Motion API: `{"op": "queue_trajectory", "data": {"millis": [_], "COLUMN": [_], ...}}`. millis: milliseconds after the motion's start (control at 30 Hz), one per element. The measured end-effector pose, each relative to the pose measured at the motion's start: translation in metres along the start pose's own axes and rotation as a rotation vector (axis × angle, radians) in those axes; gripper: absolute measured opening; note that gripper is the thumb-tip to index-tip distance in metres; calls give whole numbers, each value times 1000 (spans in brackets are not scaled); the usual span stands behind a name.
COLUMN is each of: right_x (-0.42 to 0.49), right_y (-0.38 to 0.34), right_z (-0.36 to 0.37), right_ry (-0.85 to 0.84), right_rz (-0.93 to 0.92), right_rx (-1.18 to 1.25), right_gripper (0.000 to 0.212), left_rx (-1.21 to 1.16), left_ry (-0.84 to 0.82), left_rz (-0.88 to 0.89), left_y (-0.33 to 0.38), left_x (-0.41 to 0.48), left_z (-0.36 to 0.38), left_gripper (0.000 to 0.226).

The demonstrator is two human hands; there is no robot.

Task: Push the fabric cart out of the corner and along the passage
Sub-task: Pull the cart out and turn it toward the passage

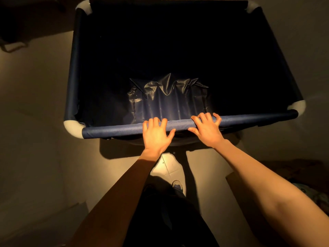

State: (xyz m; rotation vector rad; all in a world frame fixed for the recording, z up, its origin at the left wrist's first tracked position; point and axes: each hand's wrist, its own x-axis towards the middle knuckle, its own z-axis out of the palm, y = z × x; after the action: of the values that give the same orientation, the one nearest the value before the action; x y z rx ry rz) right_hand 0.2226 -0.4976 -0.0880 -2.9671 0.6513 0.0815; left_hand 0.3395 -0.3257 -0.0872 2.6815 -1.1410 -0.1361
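A dark blue fabric cart (114, 129) with white plastic corner pieces fills the upper middle of the head view, seen from above. Its inside is dark; a crumpled dark plastic sheet (167, 97) lies against the near wall. My left hand (156, 134) rests on the near top rail, fingers curled over it. My right hand (207, 129) is on the same rail a little to the right, fingers hooked over the bar and thumb spread toward the left hand.
Pale walls (32, 86) stand close on the left, and another pale wall (302, 41) on the right of the cart. A dark object with a strap (14, 45) hangs at the upper left. A brown box edge (236, 182) and patterned fabric (311, 191) sit at the right. A lit floor tile (169, 166) shows below.
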Motion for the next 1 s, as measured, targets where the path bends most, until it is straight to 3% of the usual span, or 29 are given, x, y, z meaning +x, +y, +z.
{"op": "queue_trajectory", "data": {"millis": [500,733,867,1000], "right_x": [57,97,108,106], "right_y": [66,100,105,92], "right_z": [-20,-34,-35,-37], "right_ry": [-77,-176,-145,-79], "right_rz": [-156,-229,-237,-214], "right_rx": [30,-20,-39,0], "right_gripper": [42,56,47,52], "left_rx": [-19,17,-23,-67], "left_ry": [-1,-27,-83,-101], "left_rz": [-132,-181,-136,-38], "left_y": [48,74,75,61], "left_x": [40,68,78,80], "left_z": [10,13,9,1], "left_gripper": [42,42,48,57]}}
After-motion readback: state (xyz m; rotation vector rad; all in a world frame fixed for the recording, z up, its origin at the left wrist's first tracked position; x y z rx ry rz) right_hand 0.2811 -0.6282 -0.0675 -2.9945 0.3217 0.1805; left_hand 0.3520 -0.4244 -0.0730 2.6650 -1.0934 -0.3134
